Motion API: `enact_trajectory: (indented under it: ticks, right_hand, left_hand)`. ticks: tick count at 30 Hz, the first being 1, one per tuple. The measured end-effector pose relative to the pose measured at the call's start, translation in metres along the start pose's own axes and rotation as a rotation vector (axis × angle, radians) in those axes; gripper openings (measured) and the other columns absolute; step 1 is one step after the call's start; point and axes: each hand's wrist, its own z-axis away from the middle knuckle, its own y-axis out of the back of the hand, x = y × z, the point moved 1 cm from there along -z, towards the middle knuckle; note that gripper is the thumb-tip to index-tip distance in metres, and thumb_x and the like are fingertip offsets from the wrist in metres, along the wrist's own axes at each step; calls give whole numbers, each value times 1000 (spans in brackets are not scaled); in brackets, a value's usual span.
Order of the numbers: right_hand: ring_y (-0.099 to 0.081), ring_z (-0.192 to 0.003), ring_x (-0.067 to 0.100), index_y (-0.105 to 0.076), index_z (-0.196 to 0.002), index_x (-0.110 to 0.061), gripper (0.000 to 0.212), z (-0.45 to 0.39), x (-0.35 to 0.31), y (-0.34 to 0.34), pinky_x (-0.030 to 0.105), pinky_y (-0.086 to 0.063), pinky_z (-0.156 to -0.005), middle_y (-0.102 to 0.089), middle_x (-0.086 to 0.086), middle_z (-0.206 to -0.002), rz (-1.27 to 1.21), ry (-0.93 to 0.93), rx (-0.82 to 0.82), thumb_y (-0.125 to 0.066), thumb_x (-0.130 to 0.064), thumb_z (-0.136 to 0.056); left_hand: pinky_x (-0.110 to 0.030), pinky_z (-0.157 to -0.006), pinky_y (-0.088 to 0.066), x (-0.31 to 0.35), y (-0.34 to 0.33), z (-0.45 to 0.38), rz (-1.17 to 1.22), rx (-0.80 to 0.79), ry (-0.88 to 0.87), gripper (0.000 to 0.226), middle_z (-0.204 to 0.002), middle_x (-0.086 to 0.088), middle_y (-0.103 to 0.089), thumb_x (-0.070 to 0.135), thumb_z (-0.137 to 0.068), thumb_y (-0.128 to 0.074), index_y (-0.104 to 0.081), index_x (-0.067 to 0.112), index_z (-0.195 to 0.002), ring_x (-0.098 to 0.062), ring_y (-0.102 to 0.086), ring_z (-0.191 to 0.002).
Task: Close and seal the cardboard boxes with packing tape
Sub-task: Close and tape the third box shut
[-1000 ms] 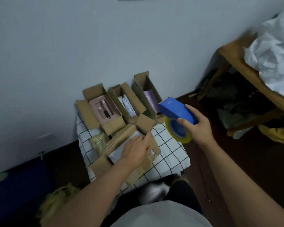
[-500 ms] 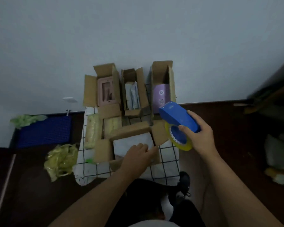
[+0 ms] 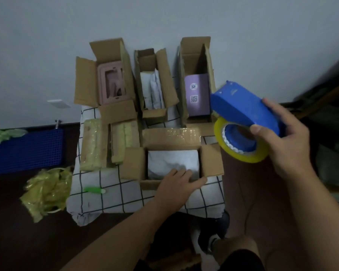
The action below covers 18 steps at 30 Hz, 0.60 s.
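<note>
The purple box (image 3: 197, 94) bears a QR code and round logo, seemingly too blurred to read.

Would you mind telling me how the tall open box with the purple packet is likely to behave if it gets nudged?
The tall box stands narrow and high, so it could tip. Its raised flaps look like thin cardboard and would probably bend. Only the purple packet shows inside, so it is probably light and may slide on the checked cloth.

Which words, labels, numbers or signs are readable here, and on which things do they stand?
No text can be read.
Purple box: a round logo and a QR code, no legible words.
Blue tape dispenser: a small embossed mark, too blurred to read.
Cardboard boxes: no print visible.
</note>
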Motion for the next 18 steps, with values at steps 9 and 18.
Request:
enact_trajectory:
  ticks: [9,18]
  right_hand:
    - [-62,-117,14,-62,-122,-35,51,-3,29,-61,35,-54,-94,-66,-14,-122,-207,271,-93,-71,-34,-71]
    - [-66,-110,20,-66,-120,-32,52,43,51,-71,30,-56,-87,-65,-3,-122,-255,459,-90,-74,-40,-69]
  left_hand:
    - [-32,-61,-45,-1,-56,7,-73,119,-95,54,-93,-6,-56,25,-83,-57,-41,30,-134,-23,-54,-77]
    - [-32,-62,-31,16,-61,27,-364,119,-16,78,-110,-8,-53,47,-81,-66,-32,28,-148,-26,-55,-89]
